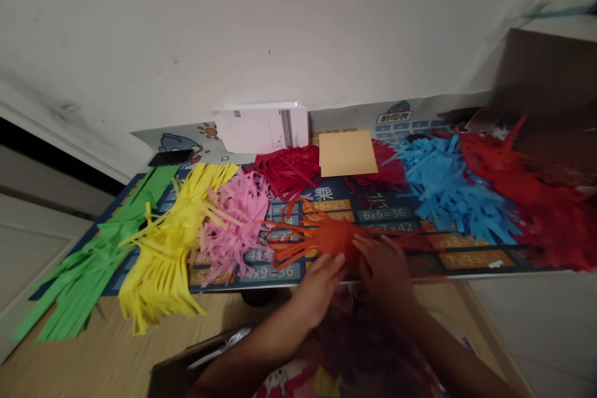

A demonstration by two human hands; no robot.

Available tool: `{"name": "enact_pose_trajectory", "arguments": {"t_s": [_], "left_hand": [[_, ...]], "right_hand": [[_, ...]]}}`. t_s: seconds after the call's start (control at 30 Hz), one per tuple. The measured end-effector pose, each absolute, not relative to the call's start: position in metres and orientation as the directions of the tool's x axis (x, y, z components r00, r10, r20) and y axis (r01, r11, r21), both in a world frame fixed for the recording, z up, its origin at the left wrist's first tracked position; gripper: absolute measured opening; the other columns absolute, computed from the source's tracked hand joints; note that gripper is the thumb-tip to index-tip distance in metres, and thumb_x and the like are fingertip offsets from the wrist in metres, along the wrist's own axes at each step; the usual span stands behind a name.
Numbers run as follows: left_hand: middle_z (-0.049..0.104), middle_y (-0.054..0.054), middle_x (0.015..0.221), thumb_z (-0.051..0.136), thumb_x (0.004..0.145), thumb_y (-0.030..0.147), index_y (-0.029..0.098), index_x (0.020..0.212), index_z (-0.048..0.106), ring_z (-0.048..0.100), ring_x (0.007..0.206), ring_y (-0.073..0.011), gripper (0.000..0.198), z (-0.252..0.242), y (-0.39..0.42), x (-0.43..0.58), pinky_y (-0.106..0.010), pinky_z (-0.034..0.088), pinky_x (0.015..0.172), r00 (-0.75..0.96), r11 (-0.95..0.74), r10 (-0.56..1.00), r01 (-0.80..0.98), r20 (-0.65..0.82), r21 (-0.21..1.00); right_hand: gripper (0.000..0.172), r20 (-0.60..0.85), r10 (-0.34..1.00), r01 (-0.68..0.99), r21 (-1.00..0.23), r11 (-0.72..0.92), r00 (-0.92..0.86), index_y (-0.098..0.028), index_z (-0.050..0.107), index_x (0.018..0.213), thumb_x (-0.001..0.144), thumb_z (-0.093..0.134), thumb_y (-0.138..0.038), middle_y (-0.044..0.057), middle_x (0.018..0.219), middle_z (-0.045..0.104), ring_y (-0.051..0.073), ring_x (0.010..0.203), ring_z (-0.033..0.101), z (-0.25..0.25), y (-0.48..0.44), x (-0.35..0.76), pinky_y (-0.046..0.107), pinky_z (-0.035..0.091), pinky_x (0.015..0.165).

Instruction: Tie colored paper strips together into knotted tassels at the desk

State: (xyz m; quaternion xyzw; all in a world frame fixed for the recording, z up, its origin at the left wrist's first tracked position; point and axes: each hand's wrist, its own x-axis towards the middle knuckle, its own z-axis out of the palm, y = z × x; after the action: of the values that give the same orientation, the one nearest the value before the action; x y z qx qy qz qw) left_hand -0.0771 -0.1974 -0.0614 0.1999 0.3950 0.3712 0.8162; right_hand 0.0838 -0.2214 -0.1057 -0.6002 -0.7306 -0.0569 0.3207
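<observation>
while the left hand (317, 292) and right hand (386, 267) touch the orange fringed paper bundle (333, 236), i can't tell whether fingers clamp it.

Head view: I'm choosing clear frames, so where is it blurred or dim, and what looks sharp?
In the head view, the red paper at far right is smeared by blur; in the head view, the right hand looks darker than the left hand; in the head view, the tan card has fairly crisp edges.
</observation>
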Motion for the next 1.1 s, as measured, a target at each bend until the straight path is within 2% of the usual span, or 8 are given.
{"name": "enact_pose_trajectory", "arguments": {"t_s": [0.07, 0.17, 0.27, 0.37, 0.63, 0.8, 0.93, 1.1], "left_hand": [[0.077, -0.008, 0.099, 0.082, 0.076, 0.033, 0.019, 0.091, 0.08, 0.069, 0.097, -0.0247, 0.021, -0.057, -0.203, -0.103, -0.034, 0.05, 0.096, 0.495, 0.564, 0.755, -0.158, -0.429, 0.81], [0.077, -0.013, 0.097, 0.068, 0.088, 0.035, 0.021, 0.095, 0.082, 0.069, 0.096, -0.0296, 0.021, -0.048, -0.203, -0.129, -0.042, 0.049, 0.097, 0.606, 0.038, 0.773, 0.254, -0.19, 0.966], [0.071, -0.016, 0.123, 0.062, 0.09, 0.025, 0.024, 0.117, 0.075, 0.059, 0.123, -0.0341, 0.03, -0.046, -0.184, -0.13, -0.052, 0.034, 0.115, 0.658, -0.447, 0.747, 0.388, 0.098, 0.806], [0.055, -0.011, 0.148, 0.057, 0.088, 0.011, 0.028, 0.133, 0.064, 0.041, 0.145, -0.0307, 0.049, -0.051, -0.157, -0.122, -0.057, 0.013, 0.125, 0.761, -0.624, 0.633, 0.393, 0.142, 0.675], [0.06, -0.012, 0.143, 0.051, 0.089, 0.009, 0.023, 0.131, 0.065, 0.042, 0.145, -0.0289, 0.046, -0.039, -0.107, -0.091, -0.056, 0.007, 0.125, 0.864, -0.805, 0.485, 0.38, 0.135, 0.456], [0.066, -0.014, 0.136, 0.047, 0.089, 0.012, 0.019, 0.13, 0.066, 0.058, 0.131, -0.0272, 0.045, -0.022, -0.1, -0.084, -0.057, 0.02, 0.122, 0.792, -0.774, 0.603, 0.551, 0.098, 0.313], [0.063, -0.018, 0.138, 0.05, 0.087, 0.013, 0.015, 0.132, 0.064, 0.06, 0.129, -0.0297, 0.047, -0.026, -0.111, -0.09, -0.056, 0.019, 0.123, 0.739, -0.74, 0.663, 0.621, 0.122, 0.257], [0.057, -0.017, 0.145, 0.052, 0.082, 0.008, 0.017, 0.128, 0.067, 0.047, 0.141, -0.0305, 0.049, -0.056, -0.135, -0.08, -0.053, 0.02, 0.124, 0.738, -0.668, 0.663, 0.507, 0.128, 0.544]], "right_hand": [[0.032, 0.51, 0.856, 0.914, -0.304, 0.269, -0.082, -0.021, 0.066, 0.116, 0.094, 0.043, -0.012, 0.007, 0.117, 0.074, 0.022, 0.107, 0.069, -0.106, -0.221, 0.088, 0.048, 0.036, 0.107], [0.031, 0.493, 0.864, 0.913, -0.298, 0.278, -0.102, -0.023, 0.07, 0.109, 0.095, 0.044, -0.014, 0.005, 0.112, 0.076, 0.022, 0.101, 0.071, -0.111, -0.223, 0.094, 0.048, 0.036, 0.105], [0.029, 0.485, 0.87, 0.916, -0.301, 0.264, -0.091, -0.023, 0.071, 0.107, 0.097, 0.044, -0.017, 0.005, 0.108, 0.077, 0.022, 0.099, 0.071, -0.115, -0.225, 0.1, 0.048, 0.036, 0.105], [0.027, 0.49, 0.87, 0.906, -0.338, 0.253, -0.06, -0.024, 0.07, 0.107, 0.097, 0.046, -0.018, 0.005, 0.105, 0.077, 0.023, 0.096, 0.071, -0.11, -0.231, 0.106, 0.05, 0.037, 0.103], [0.026, 0.453, 0.868, 0.549, -0.681, 0.485, -0.204, -0.023, 0.068, 0.107, 0.09, 0.05, -0.016, 0.006, 0.106, 0.074, 0.02, 0.101, 0.068, -0.081, -0.245, 0.043, 0.033, 0.055, 0.088], [0.037, 0.288, 0.946, 0.854, -0.446, 0.269, -0.147, -0.008, 0.068, 0.118, 0.085, 0.056, -0.019, 0.022, 0.121, 0.067, 0.034, 0.115, 0.061, -0.088, -0.201, 0.002, 0.046, 0.049, 0.102], [0.031, 0.245, 0.966, 0.925, -0.344, 0.163, -0.079, -0.015, 0.072, 0.115, 0.089, 0.059, -0.026, 0.019, 0.112, 0.072, 0.035, 0.104, 0.067, -0.095, -0.184, 0.03, 0.049, 0.051, 0.096], [0.038, 0.373, 0.928, 0.964, -0.252, 0.083, 0.017, -0.023, 0.07, 0.123, 0.087, 0.065, -0.035, 0.015, 0.138, 0.062, 0.042, 0.133, 0.05, -0.1, -0.204, 0.135, 0.07, 0.021, 0.115]]}}
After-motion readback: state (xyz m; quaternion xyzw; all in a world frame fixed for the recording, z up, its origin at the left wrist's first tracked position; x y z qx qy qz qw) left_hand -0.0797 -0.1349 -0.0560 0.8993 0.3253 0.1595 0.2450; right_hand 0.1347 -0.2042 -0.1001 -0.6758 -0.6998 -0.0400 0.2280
